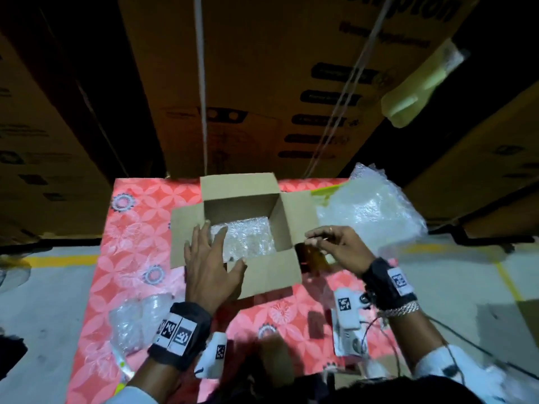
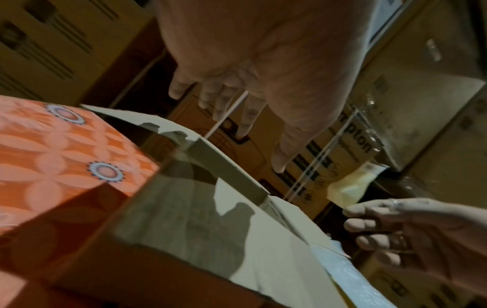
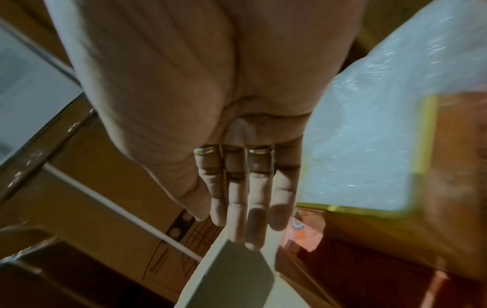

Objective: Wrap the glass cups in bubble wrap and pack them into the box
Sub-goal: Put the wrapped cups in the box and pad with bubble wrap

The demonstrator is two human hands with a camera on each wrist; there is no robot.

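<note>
An open cardboard box (image 1: 242,205) stands on a red patterned cloth (image 1: 140,228), with bubble wrap (image 1: 248,237) lying on its bottom. My left hand (image 1: 221,246) hovers over the box's near-left corner, fingers spread and holding nothing; the left wrist view shows the left hand (image 2: 237,100) above a flap (image 2: 210,229). My right hand (image 1: 320,239) reaches over the right flap with straight fingers (image 3: 245,198). A blurred amber-brown object (image 1: 313,260) sits under it; I cannot tell whether they touch. No bare glass cup is clearly visible.
A large loose bubble wrap sheet (image 1: 370,211) is heaped at the back right. A clear wrapped bundle (image 1: 131,325) lies at the near left of the cloth. White marker devices (image 1: 347,310) lie near my wrists. Tall cartons (image 1: 262,83) rise behind the table.
</note>
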